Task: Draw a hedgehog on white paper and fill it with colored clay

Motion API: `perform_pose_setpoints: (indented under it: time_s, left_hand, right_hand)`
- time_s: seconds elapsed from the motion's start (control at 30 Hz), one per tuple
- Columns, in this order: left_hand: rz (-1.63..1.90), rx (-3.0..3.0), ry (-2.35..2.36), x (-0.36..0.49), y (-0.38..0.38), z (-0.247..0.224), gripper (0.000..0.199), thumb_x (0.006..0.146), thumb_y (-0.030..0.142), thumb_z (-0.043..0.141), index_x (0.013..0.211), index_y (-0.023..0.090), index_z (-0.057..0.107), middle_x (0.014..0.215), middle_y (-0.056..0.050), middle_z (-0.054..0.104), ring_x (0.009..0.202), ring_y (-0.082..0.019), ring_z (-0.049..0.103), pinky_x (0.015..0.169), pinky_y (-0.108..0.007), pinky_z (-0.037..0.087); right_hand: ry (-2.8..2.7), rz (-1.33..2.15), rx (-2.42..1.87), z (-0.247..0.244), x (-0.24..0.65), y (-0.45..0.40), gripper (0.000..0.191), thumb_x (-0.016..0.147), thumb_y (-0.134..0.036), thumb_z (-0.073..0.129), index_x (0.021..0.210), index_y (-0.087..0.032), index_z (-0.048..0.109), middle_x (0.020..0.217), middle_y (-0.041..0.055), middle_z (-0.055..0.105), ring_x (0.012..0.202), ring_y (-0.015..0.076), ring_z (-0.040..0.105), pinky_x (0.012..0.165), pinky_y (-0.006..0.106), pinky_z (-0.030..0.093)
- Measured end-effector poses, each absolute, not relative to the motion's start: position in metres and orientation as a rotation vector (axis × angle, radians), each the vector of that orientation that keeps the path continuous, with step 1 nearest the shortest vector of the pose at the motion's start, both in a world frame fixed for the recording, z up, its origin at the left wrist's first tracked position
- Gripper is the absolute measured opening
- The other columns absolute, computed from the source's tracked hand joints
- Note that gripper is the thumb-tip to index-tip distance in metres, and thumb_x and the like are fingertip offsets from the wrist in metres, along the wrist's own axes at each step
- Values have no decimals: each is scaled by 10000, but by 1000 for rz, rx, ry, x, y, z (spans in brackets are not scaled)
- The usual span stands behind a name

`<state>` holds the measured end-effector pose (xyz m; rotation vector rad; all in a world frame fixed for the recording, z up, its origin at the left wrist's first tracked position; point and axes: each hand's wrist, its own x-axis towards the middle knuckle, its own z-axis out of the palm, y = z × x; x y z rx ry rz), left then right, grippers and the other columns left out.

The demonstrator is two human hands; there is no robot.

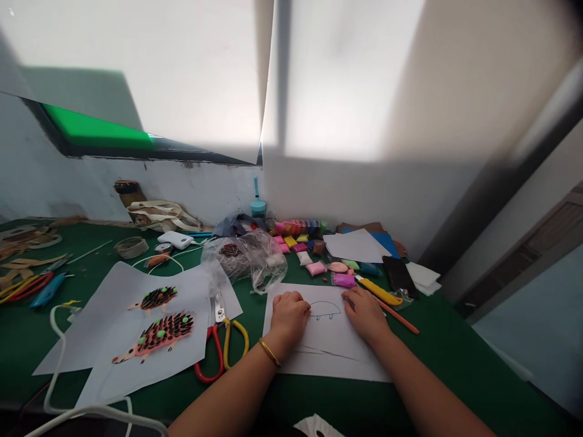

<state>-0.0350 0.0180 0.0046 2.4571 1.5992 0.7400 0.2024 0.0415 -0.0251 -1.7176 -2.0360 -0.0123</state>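
A white sheet of paper [319, 363] lies before me, with a blue outline [325, 309] of a rounded back and short legs drawn on it. On the left side of the drawing rests my left hand [289, 318], its fingers curled closed near the outline's edge. My right hand [365, 314] bends over the right end of the drawing, fingertips drawn together on the paper. Whatever either hand may pinch is hidden or too small to make out. Scissors [219, 340] with red and yellow handles lie left of the sheet.
Left are sheets with two clay hedgehogs [164, 334] and a white cable [57, 364]. Behind the drawing sit a plastic bag [246, 258] and several coloured clay packets [316, 267]. A yellow cutter [380, 291], an orange stick [401, 318] and a black phone-like object [399, 276] lie right.
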Motion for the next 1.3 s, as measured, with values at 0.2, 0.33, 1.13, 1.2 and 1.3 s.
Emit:
perform_pose_setpoints:
  time_s: [0.2,0.33,1.13,1.2,1.3]
  left_hand:
    - [722,2431,1628,-35,18,6,120,853,235,610,865,246,729,938,-42,634,938,-220,536,849,-398,332]
    - [716,2432,1619,-36,18,6,149,871,249,587,870,254,736,927,-44,634,927,-219,535,839,-395,332]
    - [728,2378,1681,-51,9,3,259,798,301,675,1046,237,633,1048,-44,668,1005,-247,575,876,-395,341]
    - [702,2373,1666,-52,7,1,395,756,335,719,1120,238,597,1087,-50,666,1027,-261,577,891,-401,343]
    - [681,2366,1678,-52,6,-1,479,732,340,740,1169,242,571,1121,-56,659,1054,-270,573,911,-407,342]
  right_hand:
    - [-2036,8,-1716,-23,201,40,235,867,-217,492,975,-214,701,1023,58,650,996,208,566,905,321,397]
    - [-2035,10,-1706,-24,202,40,235,859,-213,492,969,-214,700,1014,56,649,1000,207,564,914,321,393]
    - [-2158,134,-1340,-4,167,23,215,877,-210,527,972,-217,720,988,77,649,948,222,575,837,349,462]
    - [-2179,194,-1331,-2,151,22,175,866,-219,570,940,-230,729,948,63,648,922,216,575,820,339,460]
    - [-2183,261,-1351,-2,134,25,132,840,-211,619,901,-239,732,916,45,644,920,211,572,828,328,449]
